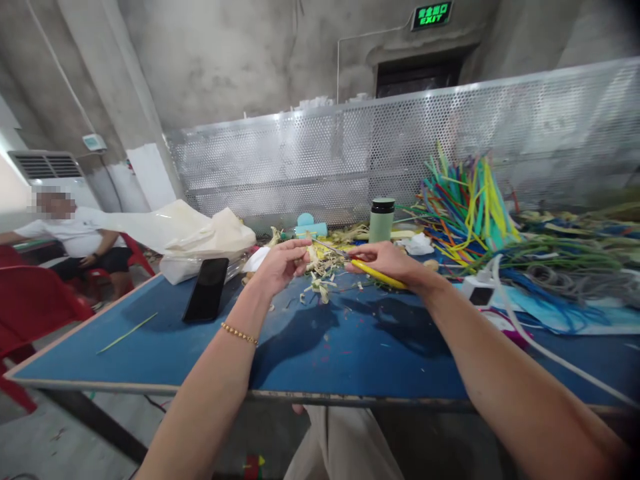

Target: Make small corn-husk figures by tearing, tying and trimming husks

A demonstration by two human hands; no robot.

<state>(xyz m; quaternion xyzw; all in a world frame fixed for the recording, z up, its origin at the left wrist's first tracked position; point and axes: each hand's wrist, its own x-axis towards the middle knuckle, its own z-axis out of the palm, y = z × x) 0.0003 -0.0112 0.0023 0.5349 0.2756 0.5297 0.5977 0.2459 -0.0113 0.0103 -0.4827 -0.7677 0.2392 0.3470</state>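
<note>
My right hand (385, 259) is closed around yellow-handled scissors (377, 274), their thin metal blades pointing left. Fingers pinched together, my left hand (283, 265) holds a small pale strip (313, 253) near the blade tips; its exact kind is too small to tell. Both hands are raised over the blue table (310, 363), and their shadows fall on it. Beneath and just beyond them lie pale, curled scraps (320, 288).
A black phone (206, 290) leans at left by a cream sheet (210, 233). Behind are a green tumbler (382, 220) and bundled coloured strips (473, 207). At right, a white charger (479, 291) trails its cable. A person (83, 233) sits far left.
</note>
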